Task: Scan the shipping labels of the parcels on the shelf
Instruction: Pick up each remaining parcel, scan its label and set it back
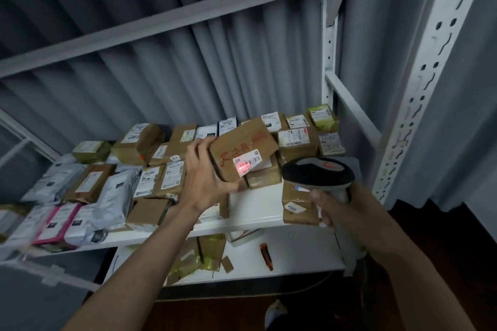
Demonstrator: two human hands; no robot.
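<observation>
My left hand [207, 177] grips a brown cardboard parcel with red scrawl [243, 152], tilted above the white metal shelf [258, 205] crowded with boxes and grey mailers. At four o'clock, my right hand [329, 208] clasps the grey handheld scanner [318, 172]; its red glow lands on the white label [247, 165].

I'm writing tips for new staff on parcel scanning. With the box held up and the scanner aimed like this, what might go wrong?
1. The red light sits on the left end of the label, not across the whole barcode, so the read may fail.
2. The left hand grips the cardboard box by one end only, tilted; it could slip onto the parcels below.
3. The small box at the shelf's front edge lies close to the right hand holding the scanner and could get knocked off.
</observation>
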